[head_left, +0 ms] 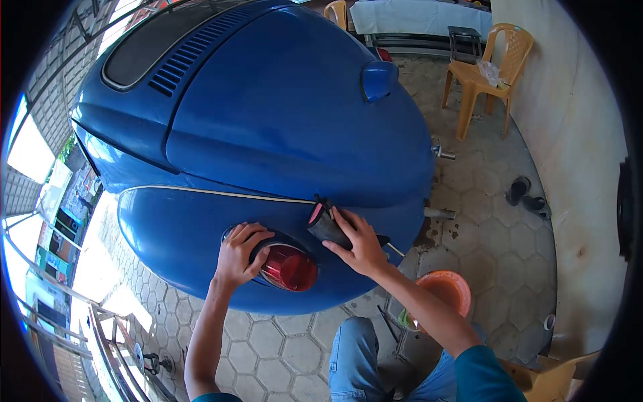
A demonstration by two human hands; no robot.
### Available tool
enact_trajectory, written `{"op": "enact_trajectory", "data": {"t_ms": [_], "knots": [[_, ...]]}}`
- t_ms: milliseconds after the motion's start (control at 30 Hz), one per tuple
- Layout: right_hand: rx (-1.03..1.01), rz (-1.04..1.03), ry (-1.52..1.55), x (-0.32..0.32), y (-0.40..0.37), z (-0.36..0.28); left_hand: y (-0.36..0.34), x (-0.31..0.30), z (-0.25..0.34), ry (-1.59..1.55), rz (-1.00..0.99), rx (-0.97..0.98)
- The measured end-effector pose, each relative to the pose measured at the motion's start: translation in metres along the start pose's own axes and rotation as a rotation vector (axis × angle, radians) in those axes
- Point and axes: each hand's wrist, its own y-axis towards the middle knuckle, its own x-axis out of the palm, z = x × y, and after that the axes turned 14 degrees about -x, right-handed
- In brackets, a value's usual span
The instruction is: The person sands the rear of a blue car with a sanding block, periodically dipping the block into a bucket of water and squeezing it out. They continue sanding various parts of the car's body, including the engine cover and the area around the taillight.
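1. Left hand clamped on glossy red oval plastic tail lamp: fingers curled tight over the upper rim of its dark housing.
2. Tail lamp seated low on the bulge of the rounded blue painted-metal rear fender, just left of the right hand.
3. Right hand closed round a matte black wedge-shaped pad with a pink edge, fingers laid along its length. Rubber or cloth: cannot tell.
4. Pad pressed at the seam where fender meets car body, touching both.
5. Thin pale beading strip along that seam, running left from the pad in a shallow arc.
6. Above the seam: smooth, glossy, domed blue engine lid. Slotted louvres and a dark rear window higher up.
7. Edges: fender curves away sharply under the lamp. Two short metal tailpipe stubs jutting out at the car's right side, clear of both hands.
8. Floor of rough grey hexagonal pavers, stained dark below the lower stub.
9. Round orange plastic bowl on the pavers, just behind the right forearm, near a knee in blue jeans.
10. Room: open paving between car and rough plastered wall. Pair of dark sandals lying there.
11. Orange moulded plastic chair further back against the wall, well apart from the hands.
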Motion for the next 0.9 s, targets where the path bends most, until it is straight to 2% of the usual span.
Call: {"op": "enact_trajectory", "data": {"t_ms": [67,233,500,600,700,767,900], "knots": [[-0.045,-0.047,-0.127,0.013,-0.014,0.005,-0.003,-0.001,-0.008,0.028,0.000,0.019],[-0.078,0.061,-0.289,0.028,-0.030,-0.001,-0.008,0.011,-0.022,0.006,0.128,0.062],[-0.138,0.081,-0.299,0.059,0.033,-0.010,-0.004,0.009,-0.021,-0.027,0.148,0.036],[-0.061,0.023,-0.310,0.054,0.007,-0.012,-0.005,0.011,-0.020,-0.015,0.161,0.039],[0.018,0.037,-0.332,0.044,-0.054,-0.003,-0.007,0.012,-0.020,-0.018,0.172,0.027],[0.102,0.139,-0.355,0.039,-0.079,0.008,-0.007,0.013,-0.020,-0.032,0.170,0.021],[0.300,0.271,-0.365,0.055,-0.057,-0.003,-0.007,0.014,-0.019,-0.023,0.173,0.015]]}}
